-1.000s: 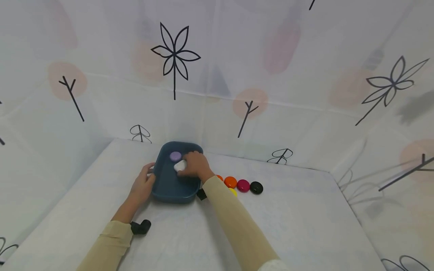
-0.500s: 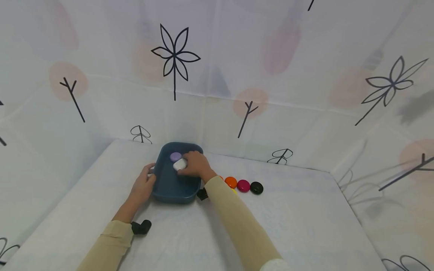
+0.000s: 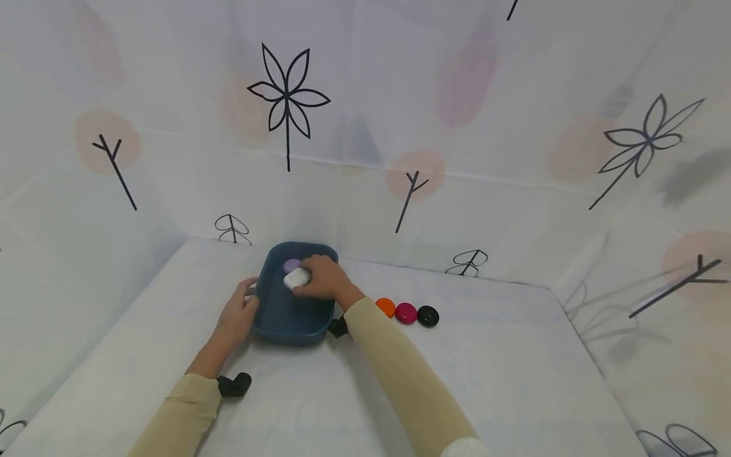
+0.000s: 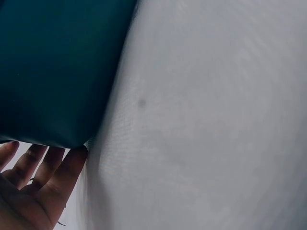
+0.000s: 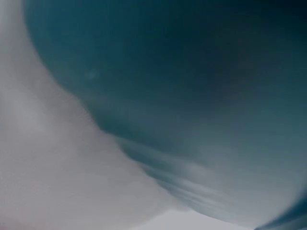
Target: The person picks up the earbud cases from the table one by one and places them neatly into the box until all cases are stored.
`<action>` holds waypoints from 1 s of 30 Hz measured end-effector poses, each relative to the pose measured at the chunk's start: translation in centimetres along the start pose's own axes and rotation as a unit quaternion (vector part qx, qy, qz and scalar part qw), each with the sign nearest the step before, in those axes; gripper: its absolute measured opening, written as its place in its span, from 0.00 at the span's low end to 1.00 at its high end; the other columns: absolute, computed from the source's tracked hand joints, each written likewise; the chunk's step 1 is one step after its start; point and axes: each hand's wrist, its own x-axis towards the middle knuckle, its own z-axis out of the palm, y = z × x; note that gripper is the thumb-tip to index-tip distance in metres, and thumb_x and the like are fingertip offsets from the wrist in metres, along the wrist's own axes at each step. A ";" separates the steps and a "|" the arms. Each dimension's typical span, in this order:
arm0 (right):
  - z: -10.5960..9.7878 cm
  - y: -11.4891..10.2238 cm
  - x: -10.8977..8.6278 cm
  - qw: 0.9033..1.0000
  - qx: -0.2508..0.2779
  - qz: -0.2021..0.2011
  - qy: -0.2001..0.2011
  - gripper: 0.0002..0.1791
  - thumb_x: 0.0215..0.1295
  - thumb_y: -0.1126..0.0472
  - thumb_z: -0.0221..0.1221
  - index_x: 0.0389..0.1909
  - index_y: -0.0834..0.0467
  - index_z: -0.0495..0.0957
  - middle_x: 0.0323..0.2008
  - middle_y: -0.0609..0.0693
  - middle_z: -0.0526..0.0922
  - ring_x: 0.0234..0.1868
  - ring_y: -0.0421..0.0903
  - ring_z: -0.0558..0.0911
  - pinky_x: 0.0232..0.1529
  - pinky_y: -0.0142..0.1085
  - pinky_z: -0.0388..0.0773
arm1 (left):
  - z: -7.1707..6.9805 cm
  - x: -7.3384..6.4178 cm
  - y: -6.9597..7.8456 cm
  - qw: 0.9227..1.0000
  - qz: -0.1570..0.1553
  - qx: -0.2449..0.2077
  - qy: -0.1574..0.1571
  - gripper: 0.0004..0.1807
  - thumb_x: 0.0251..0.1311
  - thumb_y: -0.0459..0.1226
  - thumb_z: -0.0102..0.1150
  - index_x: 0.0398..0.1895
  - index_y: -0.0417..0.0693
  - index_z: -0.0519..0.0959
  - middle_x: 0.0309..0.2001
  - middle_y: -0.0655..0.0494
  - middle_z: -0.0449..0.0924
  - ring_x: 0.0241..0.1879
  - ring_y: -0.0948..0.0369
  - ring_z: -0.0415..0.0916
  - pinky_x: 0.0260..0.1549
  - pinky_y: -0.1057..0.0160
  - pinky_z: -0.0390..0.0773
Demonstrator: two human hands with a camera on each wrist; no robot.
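My right hand (image 3: 324, 278) reaches into a blue rectangular tub (image 3: 290, 330) and pinches a small white rounded piece (image 3: 297, 278) between thumb and fingers. Just beyond that piece, a purple round disc (image 3: 292, 266) lies in the tub, partly covered. My left hand (image 3: 235, 315) rests against the tub's left side. In the left wrist view, the fingertips of the left hand (image 4: 41, 184) touch the edge of the tub (image 4: 53, 76), the fingers loosely extended. Only the tub's wall (image 5: 158, 86), blurred, fills much of the right wrist view; the right hand does not show there.
Right of the tub, an orange disc (image 3: 385, 308), a crimson disc (image 3: 406, 313) and a black disc (image 3: 428, 316) lie in a row on the white-covered table (image 3: 514, 381). My right sleeve (image 3: 400, 374) passes in front of them. A patterned cloth (image 3: 354, 95) hangs behind.
The right hand and white piece have shifted slightly left within the tub. Yellow and a second orange disc are now hidden behind the right forearm. The view has turned slightly.
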 end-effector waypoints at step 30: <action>-2.5 -0.4 -3.6 0.997 0.070 0.021 0.022 0.30 0.41 0.39 0.59 0.48 0.45 0.72 0.39 0.39 0.72 0.37 0.38 0.69 0.31 0.30 0.71 | 0.1 0.0 -0.2 1.000 0.002 0.009 0.001 0.27 0.62 0.44 0.27 0.66 0.54 0.48 0.62 0.44 0.59 0.58 0.44 0.60 0.54 0.44 0.63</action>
